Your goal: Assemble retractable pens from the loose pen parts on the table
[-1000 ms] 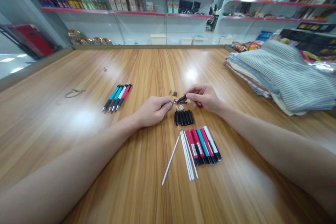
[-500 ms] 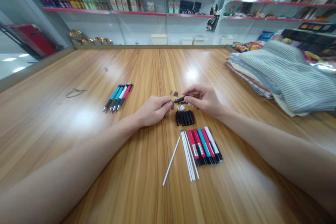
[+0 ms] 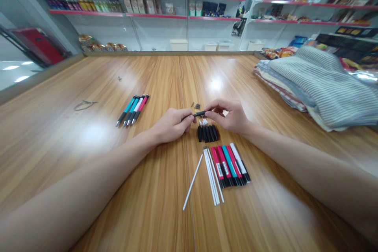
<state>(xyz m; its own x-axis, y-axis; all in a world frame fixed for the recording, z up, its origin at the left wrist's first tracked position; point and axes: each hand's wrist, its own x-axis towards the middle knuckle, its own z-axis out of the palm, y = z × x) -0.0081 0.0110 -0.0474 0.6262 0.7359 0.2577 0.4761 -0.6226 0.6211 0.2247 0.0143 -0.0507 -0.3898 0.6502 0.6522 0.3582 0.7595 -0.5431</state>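
Observation:
My left hand [image 3: 173, 125] and my right hand [image 3: 228, 115] meet over the middle of the wooden table [image 3: 165, 75], both pinched on a small black pen tip piece [image 3: 200, 113] held between them. Just below it lies a row of several black pen tips [image 3: 207, 132]. Nearer to me lie several white refill tubes [image 3: 211, 175] and a row of red, teal and white pen barrels [image 3: 230, 164]. Several assembled pens [image 3: 132, 109] lie to the left of my left hand. Tiny dark parts [image 3: 196, 106] sit just beyond my fingers.
A stack of folded striped cloth [image 3: 321, 82] covers the table's right side. A loop of dark band [image 3: 83, 104] and a small bit [image 3: 119, 78] lie at the left. Shelves with goods [image 3: 153, 4] line the far wall.
My hands have closed in on each other, and the left fingertips now touch the black piece that the right hand held. Everything on the table stays put.

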